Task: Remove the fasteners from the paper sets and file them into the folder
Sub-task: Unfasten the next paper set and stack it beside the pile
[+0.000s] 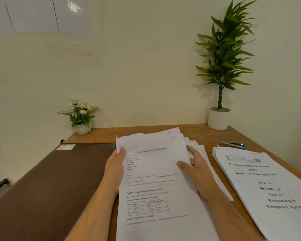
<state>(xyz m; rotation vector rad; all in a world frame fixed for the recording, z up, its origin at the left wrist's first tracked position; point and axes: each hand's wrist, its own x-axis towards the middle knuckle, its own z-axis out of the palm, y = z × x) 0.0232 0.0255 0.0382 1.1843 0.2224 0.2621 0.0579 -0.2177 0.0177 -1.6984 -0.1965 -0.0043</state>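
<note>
A set of printed white papers [155, 180] lies in the middle of the wooden desk, its top sheets fanned out at the far end. My left hand [114, 166] grips the set's left edge, thumb on top near the upper corner. My right hand [195, 164] holds the right side of the top sheets, thumb on the page and fingers along the edge. A closed brown folder [56, 180] lies flat to the left of the papers. A second paper set [268, 188] with a bold title page lies to the right. No fastener shows on the held set.
A metal stapler or staple remover with a blue end [233, 145] sits behind the right paper set. A small white flower pot [82, 127] stands at the back left and a tall plant in a white pot [218, 119] at the back right. The wooden desk [205, 136] meets the wall.
</note>
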